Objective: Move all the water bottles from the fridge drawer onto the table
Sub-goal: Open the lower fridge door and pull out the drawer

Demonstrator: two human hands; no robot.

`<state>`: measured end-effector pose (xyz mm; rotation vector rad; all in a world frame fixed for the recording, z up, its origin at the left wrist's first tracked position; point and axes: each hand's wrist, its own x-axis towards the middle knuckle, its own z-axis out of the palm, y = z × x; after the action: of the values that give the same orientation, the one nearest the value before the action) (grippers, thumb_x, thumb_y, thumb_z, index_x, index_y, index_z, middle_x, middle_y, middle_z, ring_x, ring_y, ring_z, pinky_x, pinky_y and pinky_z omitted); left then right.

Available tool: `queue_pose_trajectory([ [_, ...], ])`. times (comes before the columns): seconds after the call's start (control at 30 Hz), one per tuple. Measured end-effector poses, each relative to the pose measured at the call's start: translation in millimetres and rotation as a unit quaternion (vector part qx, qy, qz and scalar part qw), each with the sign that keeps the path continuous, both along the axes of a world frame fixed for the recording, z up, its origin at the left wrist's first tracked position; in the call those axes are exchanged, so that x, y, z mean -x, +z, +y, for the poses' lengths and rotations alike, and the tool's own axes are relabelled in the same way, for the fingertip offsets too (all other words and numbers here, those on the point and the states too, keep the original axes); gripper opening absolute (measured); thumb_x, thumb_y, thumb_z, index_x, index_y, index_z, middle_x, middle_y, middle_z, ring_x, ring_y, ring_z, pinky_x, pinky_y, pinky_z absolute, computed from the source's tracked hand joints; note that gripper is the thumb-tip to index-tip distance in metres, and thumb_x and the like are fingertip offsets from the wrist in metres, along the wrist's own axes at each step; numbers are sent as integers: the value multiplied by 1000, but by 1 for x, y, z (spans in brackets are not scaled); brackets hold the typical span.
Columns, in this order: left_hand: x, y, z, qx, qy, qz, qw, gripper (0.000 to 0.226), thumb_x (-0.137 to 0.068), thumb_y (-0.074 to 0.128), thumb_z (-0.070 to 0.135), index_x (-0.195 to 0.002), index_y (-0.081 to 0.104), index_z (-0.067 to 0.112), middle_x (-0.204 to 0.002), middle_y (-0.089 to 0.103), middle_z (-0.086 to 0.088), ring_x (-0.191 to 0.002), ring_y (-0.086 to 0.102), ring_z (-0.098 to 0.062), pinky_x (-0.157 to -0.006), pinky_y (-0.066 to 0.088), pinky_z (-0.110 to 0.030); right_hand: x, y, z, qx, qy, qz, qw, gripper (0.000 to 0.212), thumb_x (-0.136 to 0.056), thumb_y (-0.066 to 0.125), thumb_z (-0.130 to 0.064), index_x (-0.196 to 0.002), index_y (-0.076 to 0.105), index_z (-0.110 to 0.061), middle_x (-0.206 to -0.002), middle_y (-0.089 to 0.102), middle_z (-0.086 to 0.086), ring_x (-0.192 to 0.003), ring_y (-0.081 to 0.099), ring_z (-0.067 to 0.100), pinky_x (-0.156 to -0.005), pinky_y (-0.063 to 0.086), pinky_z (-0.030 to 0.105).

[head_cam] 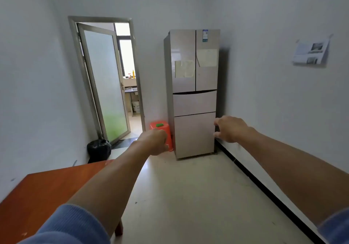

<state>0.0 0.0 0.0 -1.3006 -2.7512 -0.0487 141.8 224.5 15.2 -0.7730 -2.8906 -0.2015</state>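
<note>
White walls close in a narrow room with a pale floor. At the far end stands a beige fridge (194, 92), its doors and both lower drawers (194, 103) closed; no bottles show. A red-brown table (47, 191) sits near left. Both bare arms reach forward: the left hand (154, 141) loosely curled and empty, the right hand (231, 128) spread and empty. An orange stool (162, 130) stands left of the fridge.
</note>
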Motion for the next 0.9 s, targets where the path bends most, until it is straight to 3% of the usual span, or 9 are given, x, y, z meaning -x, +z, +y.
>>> queue_pose_trajectory([
  [0.1, 35, -4, 33, 15, 8, 6, 1000, 28, -90, 56, 39, -106, 63, 17, -103, 64, -6, -93, 60, -25, -71, 43, -30, 43, -4, 35, 15, 5, -10, 1000, 46, -92, 57, -41, -132, 51, -19, -131, 56, 7, -111, 57, 27, -91, 50, 42],
  [0.17, 61, -11, 50, 14, 20, -9, 1000, 28, -90, 57, 38, -105, 65, 15, -104, 65, -8, -97, 61, -27, -74, 46, -32, 75, -8, 54, 21, 11, -28, 999, 45, -93, 56, -40, -132, 51, -18, -131, 57, 8, -111, 57, 28, -91, 49, 41],
  [0.33, 134, -30, 82, 16, 36, -39, 998, 27, -90, 58, 33, -107, 65, 13, -114, 62, -12, -101, 60, -28, -72, 43, -30, 162, -23, 90, 39, 30, -50, 998, 43, -94, 58, -37, -131, 51, -17, -128, 57, 9, -109, 57, 27, -81, 43, 34],
  [0.57, 274, -55, 142, 28, 48, -69, 996, 33, -91, 58, 39, -109, 64, 12, -114, 62, -10, -101, 58, -27, -76, 45, -31, 300, -48, 157, 33, 32, -64, 997, 45, -92, 58, -42, -130, 51, -19, -129, 57, 8, -113, 56, 28, -87, 46, 39],
  [0.73, 381, -56, 201, 24, 28, -107, 994, 35, -91, 55, 44, -103, 66, 13, -99, 66, -4, -87, 61, -21, -61, 41, -26, 396, -51, 210, 52, -4, -66, 996, 44, -93, 56, -41, -131, 50, -19, -129, 57, 8, -110, 57, 27, -88, 49, 40],
  [0.9, 478, -53, 267, 26, 3, -127, 992, 27, -87, 61, 37, -101, 65, 15, -96, 66, -5, -87, 64, -22, -81, 56, -38, 472, -44, 265, 66, -36, -68, 995, 45, -95, 53, -43, -134, 47, -20, -132, 55, 8, -113, 56, 28, -89, 47, 39],
])
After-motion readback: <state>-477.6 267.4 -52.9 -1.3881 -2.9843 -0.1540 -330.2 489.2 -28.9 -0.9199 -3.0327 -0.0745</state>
